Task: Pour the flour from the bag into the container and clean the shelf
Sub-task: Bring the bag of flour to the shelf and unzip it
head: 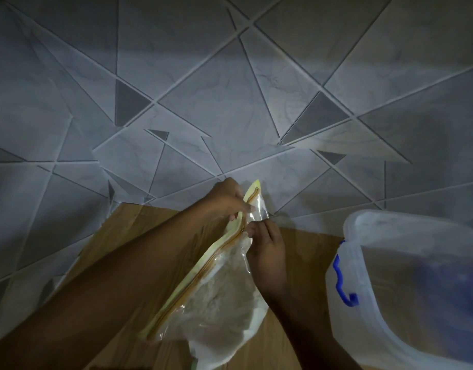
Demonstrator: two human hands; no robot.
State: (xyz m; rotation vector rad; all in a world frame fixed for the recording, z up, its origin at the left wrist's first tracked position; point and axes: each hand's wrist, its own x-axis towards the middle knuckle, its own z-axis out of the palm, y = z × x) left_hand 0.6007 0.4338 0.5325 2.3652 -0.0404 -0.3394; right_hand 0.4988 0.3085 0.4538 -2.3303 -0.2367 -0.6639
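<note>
A clear zip bag of white flour (224,297) with a yellow zip strip lies tilted over the wooden shelf (139,228). My left hand (227,200) pinches the far side of the zip strip near the bag's top. My right hand (267,244) pinches the near side of the bag's mouth right beside it. The two hands are close together at the opening. A translucent plastic container (406,284) with a blue latch (342,281) stands open at the right, apart from the bag.
A wall of grey tiles with a white triangular line pattern (230,89) rises directly behind the shelf. The light is dim. Bare wood shows between the bag and the container.
</note>
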